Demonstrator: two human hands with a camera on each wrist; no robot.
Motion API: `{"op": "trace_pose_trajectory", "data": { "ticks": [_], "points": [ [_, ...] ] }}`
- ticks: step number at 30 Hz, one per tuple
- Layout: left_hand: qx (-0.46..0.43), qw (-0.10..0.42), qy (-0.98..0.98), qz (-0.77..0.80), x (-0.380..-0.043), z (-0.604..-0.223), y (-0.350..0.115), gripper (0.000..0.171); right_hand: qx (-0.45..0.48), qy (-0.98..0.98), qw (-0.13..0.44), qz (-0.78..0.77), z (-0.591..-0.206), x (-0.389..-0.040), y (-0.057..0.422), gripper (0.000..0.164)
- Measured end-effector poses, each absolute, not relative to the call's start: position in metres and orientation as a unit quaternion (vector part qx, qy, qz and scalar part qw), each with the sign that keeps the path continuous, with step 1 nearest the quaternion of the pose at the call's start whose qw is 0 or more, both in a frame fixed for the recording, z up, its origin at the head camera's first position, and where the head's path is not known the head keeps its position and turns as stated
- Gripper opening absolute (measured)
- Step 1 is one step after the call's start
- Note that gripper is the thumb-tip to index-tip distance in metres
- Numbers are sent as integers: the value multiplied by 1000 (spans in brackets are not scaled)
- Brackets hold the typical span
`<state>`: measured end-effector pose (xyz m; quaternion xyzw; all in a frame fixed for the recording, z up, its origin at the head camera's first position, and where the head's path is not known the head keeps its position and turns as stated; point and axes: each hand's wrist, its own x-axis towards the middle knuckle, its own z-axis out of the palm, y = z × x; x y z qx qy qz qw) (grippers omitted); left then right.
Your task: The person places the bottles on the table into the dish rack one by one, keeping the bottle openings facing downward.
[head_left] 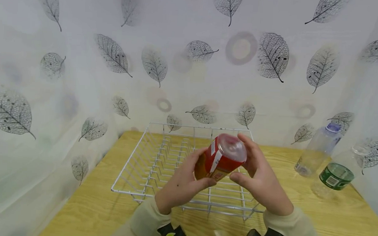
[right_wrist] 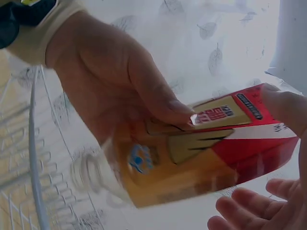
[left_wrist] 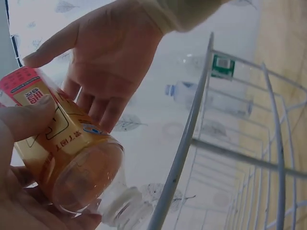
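Observation:
A clear plastic drink bottle (head_left: 219, 157) with a red and orange wrapped label is tilted, its base turned up toward the head camera. My left hand (head_left: 181, 183) grips it around the body, the thumb pressed on the label, as the right wrist view also shows. At the base end is my right hand (head_left: 262, 179), thumb and fingers spread around the bottle's end. Its thumb lies right at the base edge in the right wrist view. The bottle's neck (right_wrist: 86, 173) points down and appears uncapped. Both hands are above a white wire rack (head_left: 124, 191).
The wire rack stands on a wooden table (head_left: 89, 204). To the right are a clear bottle with a blue neck (head_left: 320, 148) and another with a green label (head_left: 336, 177). A leaf-patterned curtain (head_left: 177, 89) hangs behind and at the left.

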<state>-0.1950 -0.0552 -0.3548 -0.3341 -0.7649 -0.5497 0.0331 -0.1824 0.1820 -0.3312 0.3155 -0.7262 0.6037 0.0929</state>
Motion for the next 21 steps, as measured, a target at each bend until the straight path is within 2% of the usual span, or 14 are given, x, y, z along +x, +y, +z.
{"op": "trace_pose_trajectory", "data": {
  "ticks": [4, 8, 12, 21],
  "points": [
    [-338, -14, -733, -590, -194, -357, -50, 72, 316, -688, 62, 650, -332, -180, 177, 82],
    [-331, -42, -729, -597, -192, -362, -45, 71, 294, -698, 64, 650, -332, -177, 174, 74],
    [-334, -49, -728, -596, -192, -365, -43, 70, 281, -717, 79, 634, -332, -175, 173, 69],
    [-331, -38, -751, -570, -192, -364, -43, 70, 284, -739, 106, 601, -330, -176, 176, 71]
  ]
}}
